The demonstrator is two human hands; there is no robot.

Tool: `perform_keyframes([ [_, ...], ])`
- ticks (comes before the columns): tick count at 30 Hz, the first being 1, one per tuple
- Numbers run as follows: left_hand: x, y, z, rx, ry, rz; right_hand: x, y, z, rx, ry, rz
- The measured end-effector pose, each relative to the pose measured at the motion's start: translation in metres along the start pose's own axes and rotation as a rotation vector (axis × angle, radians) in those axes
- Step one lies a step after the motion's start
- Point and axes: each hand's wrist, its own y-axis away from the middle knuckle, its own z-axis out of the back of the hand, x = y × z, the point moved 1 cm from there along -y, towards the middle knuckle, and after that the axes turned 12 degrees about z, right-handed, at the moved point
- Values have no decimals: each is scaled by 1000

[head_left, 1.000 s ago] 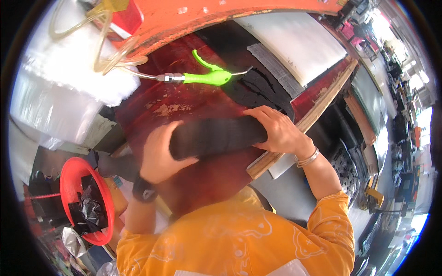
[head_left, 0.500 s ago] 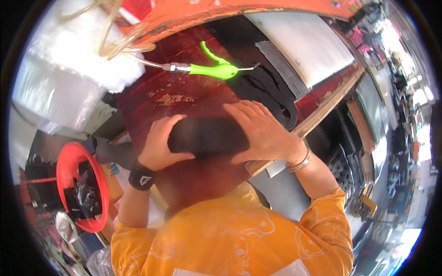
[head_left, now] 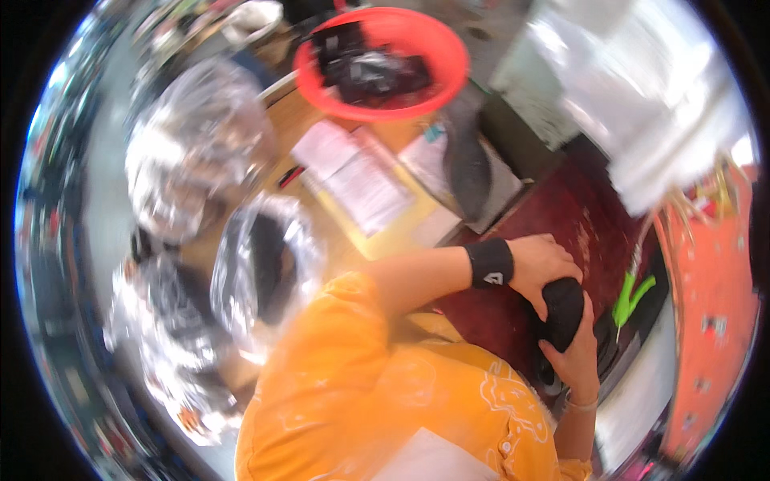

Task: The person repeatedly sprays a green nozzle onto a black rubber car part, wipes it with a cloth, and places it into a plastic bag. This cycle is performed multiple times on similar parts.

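A black padded-looking piece with a rounded outline [head_left: 564, 311] is held between my two hands above the dark red tabletop [head_left: 497, 321]. My left hand [head_left: 544, 268], with a black band on its wrist, grips its upper side, fingers curled over it. From the lower right, my right hand [head_left: 577, 349] closes on its other side, a thin bracelet on that wrist. Blur hides what exactly the piece is. Beyond my hands, a bright green air blow gun [head_left: 628, 303] lies on the table, joined to a clear hose.
Left of my hands lie a dark grey sole-shaped piece [head_left: 468, 164] and papers [head_left: 361, 188]. A red basin [head_left: 449, 68] holds black plastic. Clear plastic bags [head_left: 200, 152] stand at left. White wrapping [head_left: 634, 88] is at upper right, an orange worn panel [head_left: 710, 321] at far right.
My view has swung to the left, bringing the basin, papers and plastic bags into fuller sight. Both hands still hold the black piece, which now appears turned more on end.
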Motion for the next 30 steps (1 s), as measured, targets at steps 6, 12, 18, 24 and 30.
perform_keyframes([
  [6,-25,39,-3,-361,-114,162,-13,-22,11,202,-33,198],
  [12,-51,222,9,-1534,-274,575,19,-42,27,389,-781,121],
  [18,-4,389,-54,-1269,121,1587,144,-73,-11,559,-972,203],
  [24,22,362,-93,-830,-129,1165,227,-86,-172,1205,-1047,-33],
  [30,-34,451,-100,-1017,57,1517,217,-88,-269,1072,-1224,-400],
])
